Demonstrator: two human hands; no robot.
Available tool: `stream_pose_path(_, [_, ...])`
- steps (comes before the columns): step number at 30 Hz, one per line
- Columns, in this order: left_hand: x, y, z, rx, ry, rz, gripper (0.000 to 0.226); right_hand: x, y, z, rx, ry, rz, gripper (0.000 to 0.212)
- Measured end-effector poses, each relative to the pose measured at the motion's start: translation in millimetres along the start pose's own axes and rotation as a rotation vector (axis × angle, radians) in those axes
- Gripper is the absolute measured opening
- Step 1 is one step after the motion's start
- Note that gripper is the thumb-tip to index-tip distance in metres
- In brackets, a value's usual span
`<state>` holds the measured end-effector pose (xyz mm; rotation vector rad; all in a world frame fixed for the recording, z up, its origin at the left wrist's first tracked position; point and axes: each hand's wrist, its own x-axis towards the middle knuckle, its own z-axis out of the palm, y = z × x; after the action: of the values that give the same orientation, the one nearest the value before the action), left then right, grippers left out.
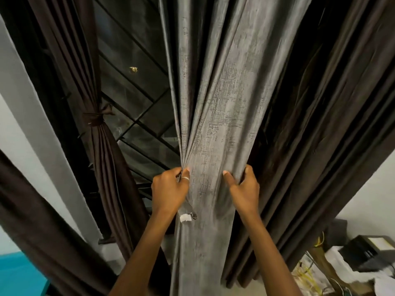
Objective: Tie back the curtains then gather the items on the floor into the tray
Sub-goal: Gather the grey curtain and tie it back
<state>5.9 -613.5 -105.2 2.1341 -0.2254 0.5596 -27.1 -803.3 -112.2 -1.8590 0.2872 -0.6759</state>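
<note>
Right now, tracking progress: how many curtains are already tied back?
1: the brown curtain at left, cinched by its tie. The grey curtain is only gripped; ties elsewhere may be hidden.

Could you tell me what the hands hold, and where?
The grey curtain: left hand pinches its gathered left edge, right hand grips its right edge.

We see a dark window pane (pixel 128 50) crossed by a black metal grille (pixel 136 122), with a small light (pixel 133 69) glinting in the glass. A white wall (pixel 19 82) stands at left, and a teal surface (pixel 19 274) fills our lower-left corner.
</note>
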Motion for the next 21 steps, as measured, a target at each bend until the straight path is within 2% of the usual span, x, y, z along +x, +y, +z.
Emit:
stream_pose_path(5, [-3,2,1,-0.041,0.002,0.009,0.055,-20,11,26,-0.101,0.101,-0.171,0.014])
stream_pose_path(7, [-5,4,3,-0.046,0.005,0.03,0.055,-30,12,38,-0.167,0.106,-0.241,0.02])
stream_pose_path(10, [-8,6,7,-0.053,-0.004,0.051,0.051,-42,4,52,-0.188,0.026,-0.291,0.035])
stream_pose_path(14, [-9,4,10,-0.12,-0.041,0.073,0.034,-52,-4,72,-0.204,-0.11,-0.315,0.051])
stream_pose_path(21, [-10,2,0,-0.187,-0.09,0.13,0.025,-49,-4,75,-0.102,-0.254,-0.225,0.045])
